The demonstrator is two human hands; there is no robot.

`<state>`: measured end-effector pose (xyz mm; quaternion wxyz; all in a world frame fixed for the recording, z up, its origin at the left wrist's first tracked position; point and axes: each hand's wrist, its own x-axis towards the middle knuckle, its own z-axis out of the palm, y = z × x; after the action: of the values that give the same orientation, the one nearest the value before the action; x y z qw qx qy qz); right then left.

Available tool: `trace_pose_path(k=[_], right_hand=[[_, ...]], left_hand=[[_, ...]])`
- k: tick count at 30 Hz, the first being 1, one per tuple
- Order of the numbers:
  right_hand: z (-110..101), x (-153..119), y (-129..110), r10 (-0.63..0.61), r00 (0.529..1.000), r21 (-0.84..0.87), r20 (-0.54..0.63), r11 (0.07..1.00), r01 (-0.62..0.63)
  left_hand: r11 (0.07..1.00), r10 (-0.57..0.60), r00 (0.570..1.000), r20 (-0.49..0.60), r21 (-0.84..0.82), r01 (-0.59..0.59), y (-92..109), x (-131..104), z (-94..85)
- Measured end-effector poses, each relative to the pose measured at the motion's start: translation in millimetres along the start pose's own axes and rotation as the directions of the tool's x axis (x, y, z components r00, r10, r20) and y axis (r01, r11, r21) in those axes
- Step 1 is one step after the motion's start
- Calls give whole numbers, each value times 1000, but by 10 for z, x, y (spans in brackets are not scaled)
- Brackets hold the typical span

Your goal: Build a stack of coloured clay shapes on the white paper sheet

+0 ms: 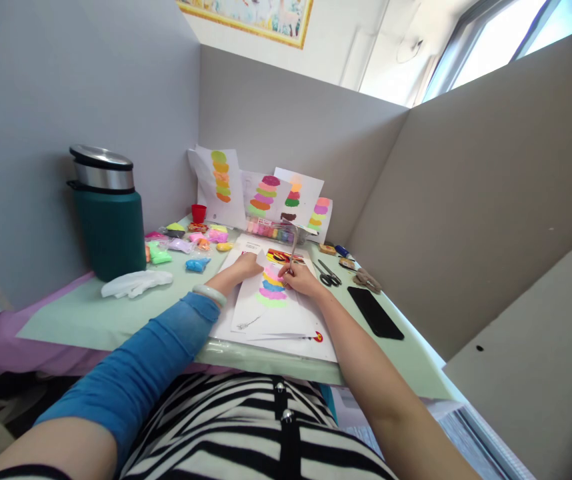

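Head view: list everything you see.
Painted sheet: one, white, banded, centre
Thin item: one, greyish, centre, type unclear
Standing sheets: at least four, white, banded, back
Coloured pots: several, mixed, below those
Cup: one, red, back left
Bagged lumps: many, mixed, left
Flask: one, teal and silver, left
Glove-like item: one, white, before flask
Scissors: one, black, right
Slab: one, black, right
Small items: several, mixed, right
Table cover: one, pale green, underneath
Panels: three, grey, around table
Framed picture: one, gold, wall
Window: one, bright, upper right
Garment: one, striped, bottom
Sleeve: one, blue, left forearm
Bracelet: one, pale, left wrist
Left grip: one, bare, at sheet
Right grip: one, bare, at sheet
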<state>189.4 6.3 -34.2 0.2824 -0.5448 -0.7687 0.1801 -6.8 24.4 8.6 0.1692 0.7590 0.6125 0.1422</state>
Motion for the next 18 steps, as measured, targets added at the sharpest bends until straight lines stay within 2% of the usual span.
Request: trace_pose_path(k=[12,18], right_hand=[[7,-1,-16,66,998,100,5,993,-67],[11,20,19,63,998,130,-3,990,-62]], left_hand=[[1000,11,1000,11,-25,-11,3,-29,-15],[1000,5,1000,15,-17,-5,8,-18,-20]])
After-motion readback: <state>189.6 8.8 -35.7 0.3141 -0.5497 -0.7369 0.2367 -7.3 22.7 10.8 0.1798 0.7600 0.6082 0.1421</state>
